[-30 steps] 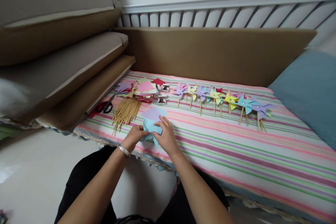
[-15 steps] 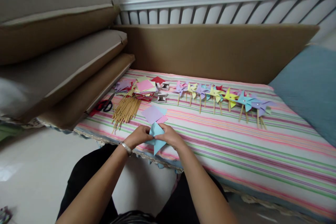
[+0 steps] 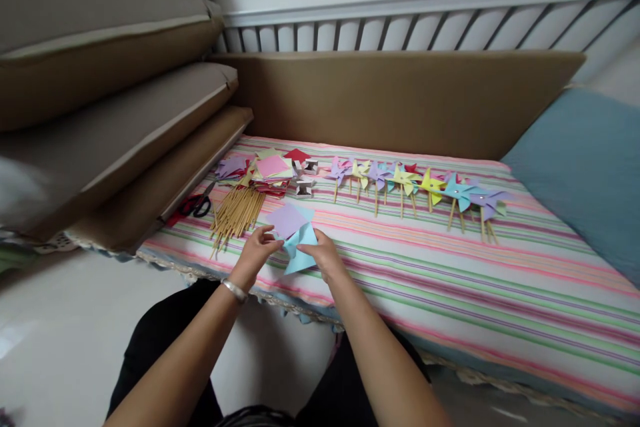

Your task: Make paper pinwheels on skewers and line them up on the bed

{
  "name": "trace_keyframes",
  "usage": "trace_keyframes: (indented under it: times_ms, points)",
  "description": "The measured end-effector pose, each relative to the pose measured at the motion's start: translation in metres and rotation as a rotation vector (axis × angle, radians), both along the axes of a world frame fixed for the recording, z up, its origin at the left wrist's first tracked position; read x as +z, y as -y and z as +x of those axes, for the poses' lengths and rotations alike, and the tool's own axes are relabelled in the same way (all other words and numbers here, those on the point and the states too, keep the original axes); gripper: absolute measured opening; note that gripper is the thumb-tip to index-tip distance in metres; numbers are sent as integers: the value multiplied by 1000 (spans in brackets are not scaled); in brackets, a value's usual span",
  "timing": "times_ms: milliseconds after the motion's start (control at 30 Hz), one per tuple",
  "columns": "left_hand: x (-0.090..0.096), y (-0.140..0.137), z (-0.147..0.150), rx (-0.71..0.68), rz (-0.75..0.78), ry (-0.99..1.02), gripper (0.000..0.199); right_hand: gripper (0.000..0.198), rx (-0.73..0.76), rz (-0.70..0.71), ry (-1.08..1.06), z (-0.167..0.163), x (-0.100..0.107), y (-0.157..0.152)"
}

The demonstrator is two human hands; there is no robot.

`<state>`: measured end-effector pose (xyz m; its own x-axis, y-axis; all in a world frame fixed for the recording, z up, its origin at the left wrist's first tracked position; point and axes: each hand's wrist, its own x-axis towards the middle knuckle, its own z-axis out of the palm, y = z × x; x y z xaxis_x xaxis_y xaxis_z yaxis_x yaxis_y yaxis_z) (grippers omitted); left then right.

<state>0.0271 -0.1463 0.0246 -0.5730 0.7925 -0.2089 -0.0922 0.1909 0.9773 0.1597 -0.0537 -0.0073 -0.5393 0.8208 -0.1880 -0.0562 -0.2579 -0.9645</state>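
A light blue paper pinwheel (image 3: 299, 261) with its corners folded inward is held up over the near edge of the striped cloth. My right hand (image 3: 326, 255) grips it from the right, the thumb pressed on its middle. At its left edge is my left hand (image 3: 257, 252), thumb and fingers apart, the thumb tip close to the paper; whether it touches is unclear. Just behind lie a lilac paper square (image 3: 286, 219) and a light blue sheet (image 3: 306, 212), partly covered.
Wooden sticks (image 3: 237, 213) lie bundled to the left, beside scissors (image 3: 196, 204). Behind them are stacked coloured paper squares (image 3: 273, 167) and small open boxes (image 3: 304, 188). Finished pinwheels (image 3: 404, 180) form a row on the right. Large cushions (image 3: 165, 113) rise at the left.
My left hand has loosened from the pinwheel and drawn slightly left, fingers spreading. The pinwheel has turned in my right hand, which still grips it. The view has shifted slightly.
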Motion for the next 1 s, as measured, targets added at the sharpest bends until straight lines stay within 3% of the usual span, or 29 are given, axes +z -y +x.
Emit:
trace_keyframes:
  times_ms: [100, 200, 367, 600, 800, 900, 1000]
  points:
    - [-1, 6, 13, -78, -3, 320, 34, 37, -86, -55, -86, -4, 0, 9]
    - [-5, 8, 29, -56, 34, 443, 30, 35, -145, -96, -152, -8, 1, 23]
    - [-9, 6, 39, 69, 91, 506, 31, 36, -206, -152, -234, -11, 3, 35]
    - [-1, 7, 37, 70, 71, 482, 25, 35, -272, -148, -259, -9, 11, 48]
    - [18, 19, 34, 6, 43, 480, 22, 36, -291, -45, -195, 12, 27, 61]
    - [25, 29, 30, -35, 24, 486, 22, 37, -356, 162, -75, 35, 32, 79]
    - [27, 38, 25, -71, -20, 491, 24, 34, -379, 695, 165, 55, 36, 107]
